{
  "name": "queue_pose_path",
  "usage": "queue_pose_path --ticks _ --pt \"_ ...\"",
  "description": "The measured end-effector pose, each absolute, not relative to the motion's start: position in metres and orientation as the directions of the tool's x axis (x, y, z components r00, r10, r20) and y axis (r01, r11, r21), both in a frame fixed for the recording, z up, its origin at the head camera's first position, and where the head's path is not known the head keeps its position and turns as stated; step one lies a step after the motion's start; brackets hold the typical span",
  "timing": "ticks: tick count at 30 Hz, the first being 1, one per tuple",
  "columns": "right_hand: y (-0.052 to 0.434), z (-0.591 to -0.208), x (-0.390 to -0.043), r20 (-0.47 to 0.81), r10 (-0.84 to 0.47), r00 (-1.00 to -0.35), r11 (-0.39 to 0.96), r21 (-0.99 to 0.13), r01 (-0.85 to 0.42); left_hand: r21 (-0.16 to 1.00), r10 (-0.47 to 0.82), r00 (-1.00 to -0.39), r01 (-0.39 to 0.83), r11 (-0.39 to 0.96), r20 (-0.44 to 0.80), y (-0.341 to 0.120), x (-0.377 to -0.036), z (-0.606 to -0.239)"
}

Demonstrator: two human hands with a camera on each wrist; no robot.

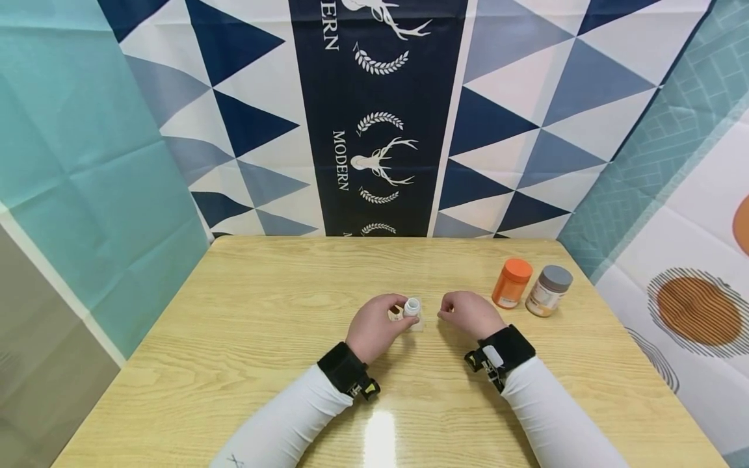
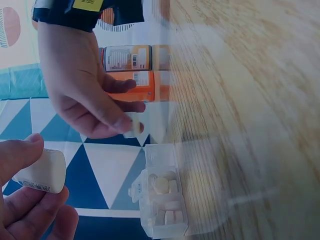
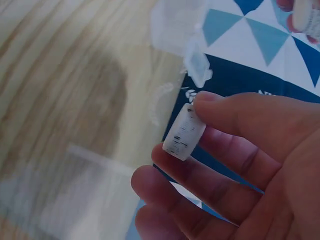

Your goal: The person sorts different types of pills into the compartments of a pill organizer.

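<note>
My left hand [image 1: 391,316] grips a small white bottle [image 1: 412,307] just above the table, its fingers curled round it [image 2: 42,172]. A clear pill box [image 2: 162,202] with white tablets in its open compartments lies under and beside the bottle [image 1: 418,324]. My right hand [image 1: 447,314] hovers a little to the right of the box. It pinches a small white cylinder with dark print [image 3: 184,132] between thumb and fingers, also seen in the left wrist view [image 2: 133,125].
An orange bottle with an orange lid [image 1: 512,283] and a tan bottle with a grey lid [image 1: 549,290] stand at the right of the wooden table [image 1: 246,325]. Patterned curtains close in the back and sides.
</note>
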State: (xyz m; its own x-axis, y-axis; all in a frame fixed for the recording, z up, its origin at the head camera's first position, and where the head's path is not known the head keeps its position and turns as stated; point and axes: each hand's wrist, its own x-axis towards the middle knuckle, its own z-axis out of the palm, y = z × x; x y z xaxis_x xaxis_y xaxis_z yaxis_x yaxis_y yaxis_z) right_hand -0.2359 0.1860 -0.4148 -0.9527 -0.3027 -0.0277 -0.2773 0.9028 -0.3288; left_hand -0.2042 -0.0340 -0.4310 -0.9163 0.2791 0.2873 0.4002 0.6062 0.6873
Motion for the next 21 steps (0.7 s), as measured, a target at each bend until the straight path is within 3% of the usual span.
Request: queue_pose_path --ticks 21 --pt "0.19 -0.435 -0.243 -0.082 -0.281 -0.956 0.915 -0.323 -0.241 0.675 0.281 -0.912 0.41 0.614 0.298 -0.036 -0.201 -0.425"
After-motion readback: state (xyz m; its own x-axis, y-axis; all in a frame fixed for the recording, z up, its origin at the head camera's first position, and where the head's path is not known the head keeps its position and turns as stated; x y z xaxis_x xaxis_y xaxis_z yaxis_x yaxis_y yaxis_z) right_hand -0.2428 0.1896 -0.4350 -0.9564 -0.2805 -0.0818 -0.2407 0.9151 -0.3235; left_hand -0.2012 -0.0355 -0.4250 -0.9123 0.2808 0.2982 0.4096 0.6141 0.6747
